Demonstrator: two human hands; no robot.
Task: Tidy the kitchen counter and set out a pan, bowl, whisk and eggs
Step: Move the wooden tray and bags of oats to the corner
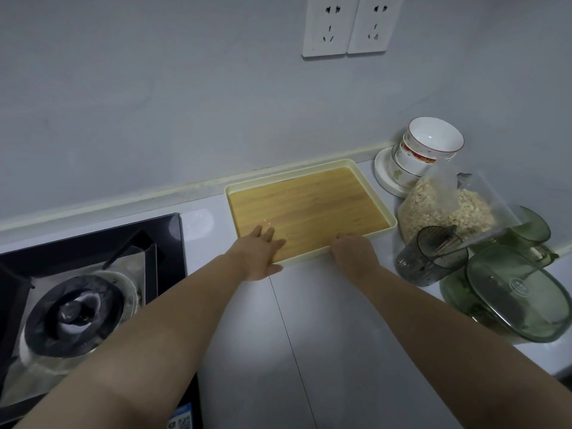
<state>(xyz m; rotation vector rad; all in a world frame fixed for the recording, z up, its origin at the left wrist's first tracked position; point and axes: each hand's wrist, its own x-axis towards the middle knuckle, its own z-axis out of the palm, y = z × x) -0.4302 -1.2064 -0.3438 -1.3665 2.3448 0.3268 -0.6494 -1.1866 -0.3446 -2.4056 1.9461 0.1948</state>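
Cream tray, one; two hands: left hand flat inside, right hand curled over rim.

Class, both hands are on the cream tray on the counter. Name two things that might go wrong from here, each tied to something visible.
1. The tray sits close to the bag of oats and the grey cup; sliding it that way may knock them over.
2. The left hand lies flat on the tray while the right hand curls over its near rim, so a lift might tip unevenly.
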